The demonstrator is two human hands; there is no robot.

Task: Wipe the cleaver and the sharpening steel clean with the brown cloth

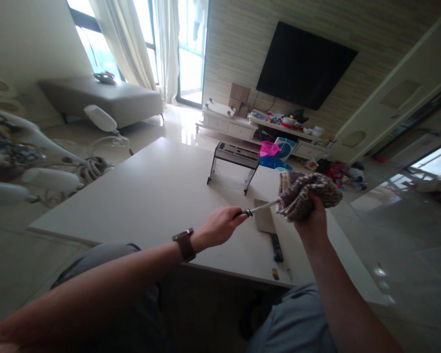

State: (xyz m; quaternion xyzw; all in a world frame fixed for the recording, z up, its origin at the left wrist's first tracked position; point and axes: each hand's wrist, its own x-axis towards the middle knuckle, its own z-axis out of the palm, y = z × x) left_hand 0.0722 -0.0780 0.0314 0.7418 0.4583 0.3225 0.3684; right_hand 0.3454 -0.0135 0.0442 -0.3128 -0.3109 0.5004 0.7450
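Dark brown strap watch point(184, 243), metallic case, on left wrist; forearms point(125, 274) bare; grey-blue legwear point(294, 321).

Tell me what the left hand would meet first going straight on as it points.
Likely the cloth in the right hand: the tool in the left hand points there, though depth is unclear.

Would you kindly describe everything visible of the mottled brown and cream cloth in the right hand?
The mottled brown and cream cloth looks thick and knitted, bunched into a rounded wad with paler layered edges at image left. The right hand grips its near side, holding it up over the right part of the white table. A thin grey metal-looking shaft with a black handle, held in the left hand, meets the cloth; the shaft's tip is out of sight.
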